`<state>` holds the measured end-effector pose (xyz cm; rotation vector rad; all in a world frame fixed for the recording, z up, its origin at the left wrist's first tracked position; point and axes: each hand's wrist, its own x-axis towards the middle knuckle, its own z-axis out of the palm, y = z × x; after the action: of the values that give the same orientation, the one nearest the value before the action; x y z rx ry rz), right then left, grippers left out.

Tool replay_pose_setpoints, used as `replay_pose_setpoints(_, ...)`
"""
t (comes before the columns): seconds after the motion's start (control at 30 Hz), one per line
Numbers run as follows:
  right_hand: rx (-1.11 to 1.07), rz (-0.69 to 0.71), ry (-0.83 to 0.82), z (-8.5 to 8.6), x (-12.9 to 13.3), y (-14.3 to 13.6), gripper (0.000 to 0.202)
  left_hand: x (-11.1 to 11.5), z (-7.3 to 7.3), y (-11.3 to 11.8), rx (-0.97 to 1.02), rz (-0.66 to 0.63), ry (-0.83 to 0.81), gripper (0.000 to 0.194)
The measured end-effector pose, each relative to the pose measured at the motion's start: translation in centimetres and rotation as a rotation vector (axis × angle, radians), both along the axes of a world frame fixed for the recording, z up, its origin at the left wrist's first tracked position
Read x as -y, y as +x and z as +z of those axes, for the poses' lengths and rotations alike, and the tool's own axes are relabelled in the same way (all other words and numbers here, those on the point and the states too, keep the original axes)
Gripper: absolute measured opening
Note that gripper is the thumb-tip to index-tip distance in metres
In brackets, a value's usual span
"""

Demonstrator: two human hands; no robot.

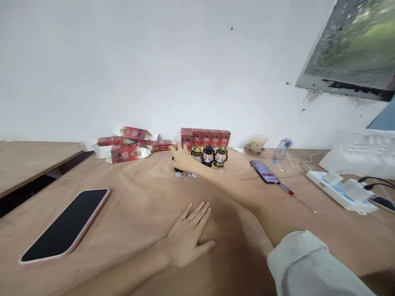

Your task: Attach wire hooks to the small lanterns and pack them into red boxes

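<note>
- Head view: looking down at a wooden desk shoved up near a white wall, two bare hands over it.
- Right hand is reaching way out to the little lantern row, fingers bent over a dark lantern base at the left end. Most of that piece is covered, so honestly can't tell if the fingers are pinching it or just touching.
- Left hand is lying palm down closer in, fingers straight and near each other, thumb out to the side, nothing in it.
- Lanterns in plain sight, going right from that hand: a yellow-topped lantern, then a black lantern, then a bronze-looking lantern, all upright and super close together.
- Some small metal bits and tags sit just in front of the row, too tiny to make out.
- Right behind: upright red boxes lined up. Off to the left, a messy pile of opened red boxes, white flaps sticking out.
- Other stuff: pink-cased phone at left; drink cup, clear bottle, second phone, red-handled screwdriver and white power strip at right.
</note>
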<state>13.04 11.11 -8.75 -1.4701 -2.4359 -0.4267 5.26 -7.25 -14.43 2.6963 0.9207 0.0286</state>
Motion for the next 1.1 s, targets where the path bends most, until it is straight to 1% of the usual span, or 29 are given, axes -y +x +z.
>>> replay_pose_setpoints(0.1,-0.068,-0.088,-0.121,1.4,-0.3,0.2,0.049,0.0,0.1,0.1,-0.012,0.002,-0.002,0.076)
replay_pose_setpoints(0.17,-0.063,-0.095,-0.158,2.0,-0.5,0.5,0.049,0.0,0.2,0.1,-0.021,0.003,-0.001,0.076)
replay_pose_setpoints(0.23,-0.058,-0.08,-0.18,2.4,-0.5,0.6,0.045,0.0,0.2,0.1,-0.023,0.006,0.002,0.076)
replay_pose_setpoints(0.37,-0.052,-0.032,-0.159,2.3,0.2,0.6,0.036,0.0,0.2,-0.1,-0.007,0.006,0.007,0.076)
replay_pose_setpoints(0.5,-0.056,-0.007,-0.13,2.1,1.0,0.4,0.035,-0.1,0.1,-0.1,0.004,0.001,0.023,0.075)
replay_pose_setpoints(0.6,-0.08,0.006,-0.108,2.5,1.5,0.4,0.035,-0.1,0.2,0.0,0.008,0.001,0.021,0.075)
replay_pose_setpoints(0.67,-0.152,0.022,-0.06,2.9,2.0,0.7,0.036,0.0,0.4,0.0,0.008,0.006,0.008,0.076)
replay_pose_setpoints(0.73,-0.273,0.045,0.005,3.2,2.6,1.4,0.036,-0.1,0.5,0.0,0.02,0.016,-0.015,0.076)
replay_pose_setpoints(0.8,-0.417,0.058,0.053,3.4,3.3,2.5,0.036,-0.2,0.5,-0.1,0.059,0.043,-0.052,0.074)
replay_pose_setpoints(0.87,-0.616,0.068,0.034,3.2,3.9,3.9,0.036,-0.5,0.2,-0.2,0.138,0.112,-0.111,0.073)
replay_pose_setpoints(0.9,-0.756,0.077,-0.016,2.9,4.2,4.7,0.035,-0.7,0.0,-0.2,0.202,0.166,-0.15,0.072)
replay_pose_setpoints(0.93,-0.928,0.089,-0.102,2.5,4.6,5.5,0.034,-1.0,-0.3,-0.3,0.286,0.223,-0.193,0.07)
replay_pose_setpoints(0.97,-1.124,0.1,-0.22,1.9,5.0,6.2,0.032,-1.3,-0.7,-0.3,0.382,0.274,-0.24,0.067)
replay_pose_setpoints(1.03,-1.523,0.122,-0.55,0.4,6.0,7.7,0.022,-1.9,-1.4,-0.3,0.586,0.336,-0.329,0.063)
replay_pose_setpoints(1.07,-1.696,0.131,-0.731,-0.6,6.7,8.2,0.017,-2.1,-1.6,-0.4,0.678,0.352,-0.366,0.062)
replay_pose_setpoints(1.1,-1.833,0.117,-0.914,-1.6,7.4,8.7,0.016,-2.3,-1.8,-0.4,0.757,0.366,-0.396,0.064)
